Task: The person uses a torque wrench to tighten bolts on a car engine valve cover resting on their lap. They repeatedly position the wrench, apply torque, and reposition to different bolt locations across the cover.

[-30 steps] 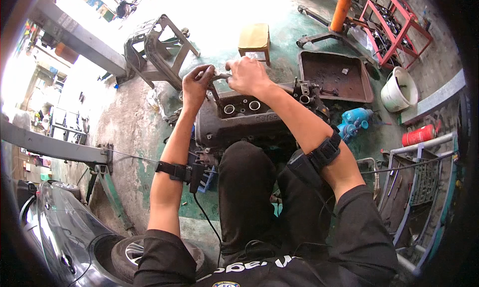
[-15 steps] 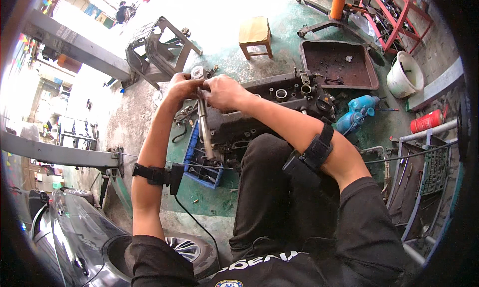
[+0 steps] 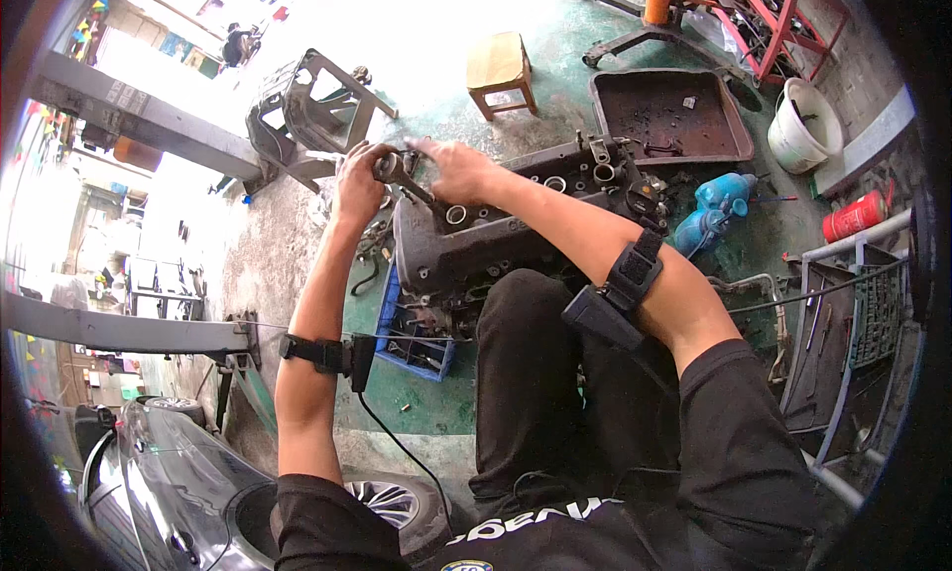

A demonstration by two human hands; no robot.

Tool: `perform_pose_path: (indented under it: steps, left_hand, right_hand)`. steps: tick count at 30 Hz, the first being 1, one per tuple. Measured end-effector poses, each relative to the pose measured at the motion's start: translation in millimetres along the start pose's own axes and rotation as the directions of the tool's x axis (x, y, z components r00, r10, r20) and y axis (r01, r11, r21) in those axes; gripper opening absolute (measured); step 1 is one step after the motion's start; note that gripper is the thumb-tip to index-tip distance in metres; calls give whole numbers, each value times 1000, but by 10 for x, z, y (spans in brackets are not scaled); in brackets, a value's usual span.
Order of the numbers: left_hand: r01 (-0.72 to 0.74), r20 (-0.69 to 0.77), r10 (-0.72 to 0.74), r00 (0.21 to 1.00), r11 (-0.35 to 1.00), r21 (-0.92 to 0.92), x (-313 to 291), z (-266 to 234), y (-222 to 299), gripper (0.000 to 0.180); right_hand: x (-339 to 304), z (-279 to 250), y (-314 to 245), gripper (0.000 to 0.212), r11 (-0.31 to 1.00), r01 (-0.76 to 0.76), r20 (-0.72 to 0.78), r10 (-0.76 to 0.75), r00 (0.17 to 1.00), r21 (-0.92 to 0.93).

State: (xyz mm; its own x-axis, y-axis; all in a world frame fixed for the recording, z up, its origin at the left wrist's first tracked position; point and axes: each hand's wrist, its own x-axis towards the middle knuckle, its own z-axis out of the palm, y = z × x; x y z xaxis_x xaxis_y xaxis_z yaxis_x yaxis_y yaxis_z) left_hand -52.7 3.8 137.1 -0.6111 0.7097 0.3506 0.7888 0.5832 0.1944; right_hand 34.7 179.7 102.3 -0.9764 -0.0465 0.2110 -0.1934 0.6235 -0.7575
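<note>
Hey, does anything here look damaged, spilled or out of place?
The green-painted floor looks damaged: left of the dark, grimy metal engine part, it's patchy grey, as if its paint has worn away. Nothing looks clearly spilled.

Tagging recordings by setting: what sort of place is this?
Most likely a car repair workshop: a dark, glossy car stands at lower left, a grimy dark-metal engine part sits before the person's knees, and a brown rectangular tray holds small dark pieces.

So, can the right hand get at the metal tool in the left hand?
Probably yes: the right hand is close beside the metal tool, and nothing visible blocks the way. The left hand is at its rounded end, leaving the shaft exposed.
</note>
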Motion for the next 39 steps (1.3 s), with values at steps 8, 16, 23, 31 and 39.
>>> perform_pose_path:
  steps: [8,16,23,31,39]
  left_hand:
    - [123,83,-99,992,922,-367,-37,103,11,59]
    - [496,-171,-543,822,830,-254,176,281,301,65]
    - [618,390,-488,781,509,-599,274,94,-19,52]
    - [540,498,-282,820,670,-510,306,-65,139,55]
    - [528,316,-425,848,641,-557,259,28,219,46]
  right_hand:
    - [81,199,-23,56,962,-166,63,156,986,218]
    - [126,156,80,57,973,-165,80,154,985,159]
    - [64,200,210,67,954,-299,-82,298,951,2]
    - [-64,-275,-12,51,765,-105,-174,-10,985,-636]
    - [-76,-465,-127,27,834,-492,390,378,840,250]
